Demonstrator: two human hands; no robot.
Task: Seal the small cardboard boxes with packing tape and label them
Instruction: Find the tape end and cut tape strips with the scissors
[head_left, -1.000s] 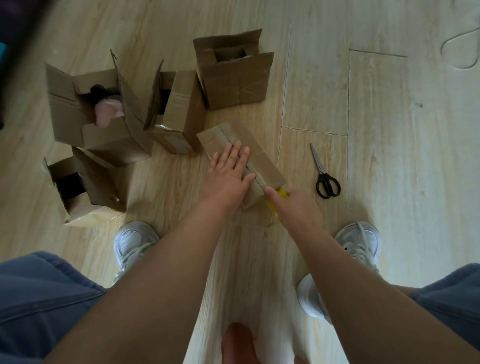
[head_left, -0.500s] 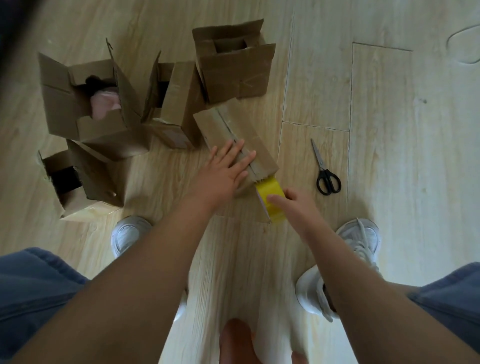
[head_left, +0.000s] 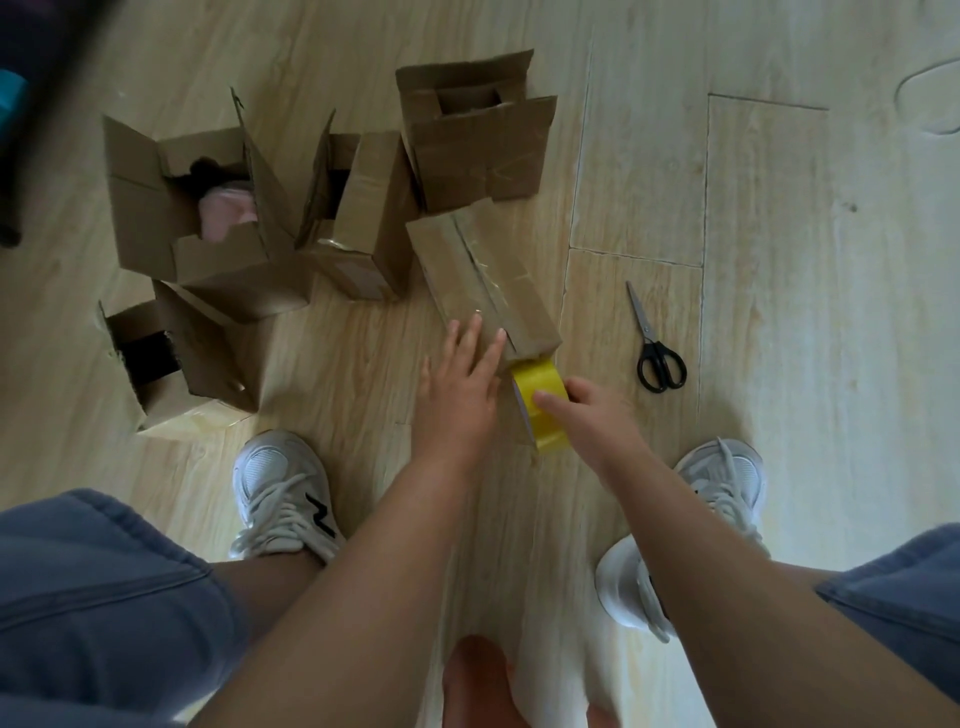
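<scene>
Cardboard boxes (head_left: 208, 249), 4 with flaps up, stand left. Left hand (head_left: 460, 387) presses straight fingers (head_left: 470, 338) flat on the closed box (head_left: 483, 275), whose seam runs away up-left. Right hand (head_left: 592, 423) grips the yellow tape roll (head_left: 540, 402) at its near end; scissors (head_left: 657, 345) lie right.

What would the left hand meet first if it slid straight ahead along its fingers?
The left hand rests on the closed box; sliding along its top, it would likely next meet the far open box just behind, though depth is unclear.
</scene>
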